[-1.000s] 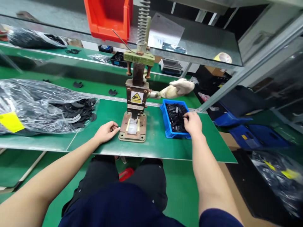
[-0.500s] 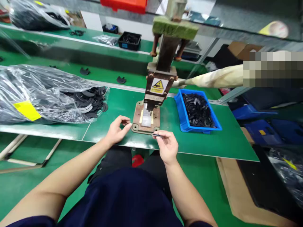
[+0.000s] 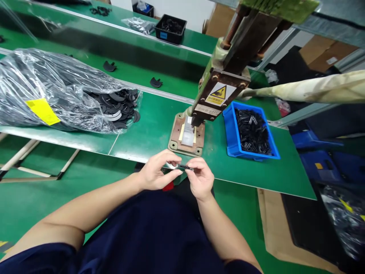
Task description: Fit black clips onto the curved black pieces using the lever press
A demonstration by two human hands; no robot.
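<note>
A small dark part (image 3: 184, 167) is held between my two hands, just in front of the press base (image 3: 174, 140). My right hand (image 3: 201, 178) pinches its right end between thumb and fingers. At its left end, my left hand (image 3: 161, 170) closes thumb and fingertips on it. Beyond them stands the press (image 3: 216, 91) with a yellow warning label, its head over a pale fixture (image 3: 188, 137). To the right a blue bin (image 3: 230, 139) holds many small black parts. Curved black pieces (image 3: 118, 108) spill from a clear plastic bag (image 3: 68, 91) at the left.
The green table's front edge (image 3: 256, 187) runs just beyond my hands. Two loose black pieces lie behind, one being a curved piece (image 3: 156, 82). A black bin (image 3: 171, 35) stands at the back. A wrapped pole (image 3: 308, 87) crosses the upper right.
My left hand has moved right and closed on the part that my right hand holds. The camera view has shifted, so the press appears farther right and more tilted.
</note>
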